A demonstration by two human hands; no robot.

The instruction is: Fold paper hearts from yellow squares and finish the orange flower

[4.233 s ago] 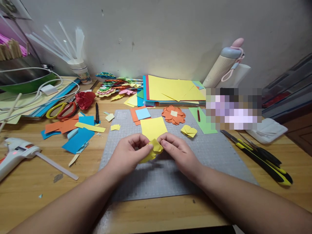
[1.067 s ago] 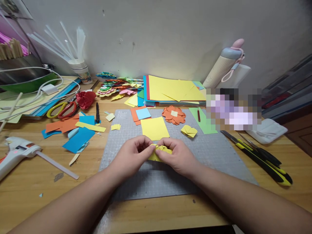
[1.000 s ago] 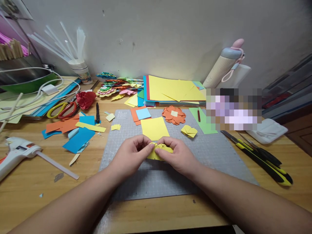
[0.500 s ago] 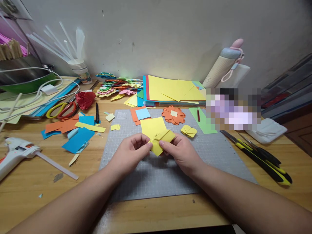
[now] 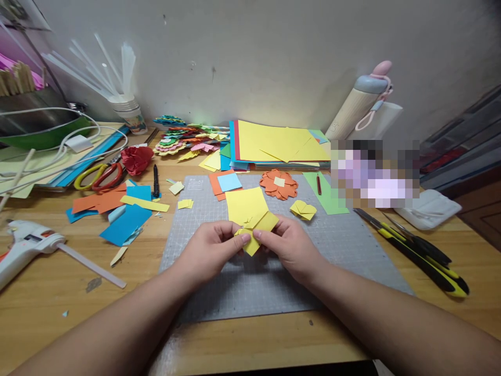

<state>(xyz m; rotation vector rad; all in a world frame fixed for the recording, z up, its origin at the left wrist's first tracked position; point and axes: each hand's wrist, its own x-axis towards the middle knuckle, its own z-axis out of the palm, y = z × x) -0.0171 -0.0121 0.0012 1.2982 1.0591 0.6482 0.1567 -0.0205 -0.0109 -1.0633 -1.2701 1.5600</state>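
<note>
Between my hands is a folded piece of yellow paper (image 5: 266,223), held above the grey cutting mat (image 5: 250,303). My left hand (image 5: 213,244) pinches its left side, thumb on top. My right hand (image 5: 289,241) grips the right side, with its thumb pressed on the paper and its fingers hidden underneath. Just beyond lies a flat yellow sheet (image 5: 246,202), partly covered by the folded piece. A small folded yellow petal (image 5: 303,210) rests on the mat to the right. Behind it sits an orange paper flower (image 5: 287,190) with a pale square at its centre.
A glue gun (image 5: 35,245) lies at the left, near blue paper scraps (image 5: 127,224) and scissors (image 5: 104,176). A yellow-black utility knife (image 5: 426,261) lies at the right. Stacked coloured paper (image 5: 277,143) and a bottle (image 5: 358,102) stand by the wall.
The folded yellow paper has shifted slightly down and left in my fingers, and its lower corner points lower. My left thumb has slid a little; both hands keep their hold.
</note>
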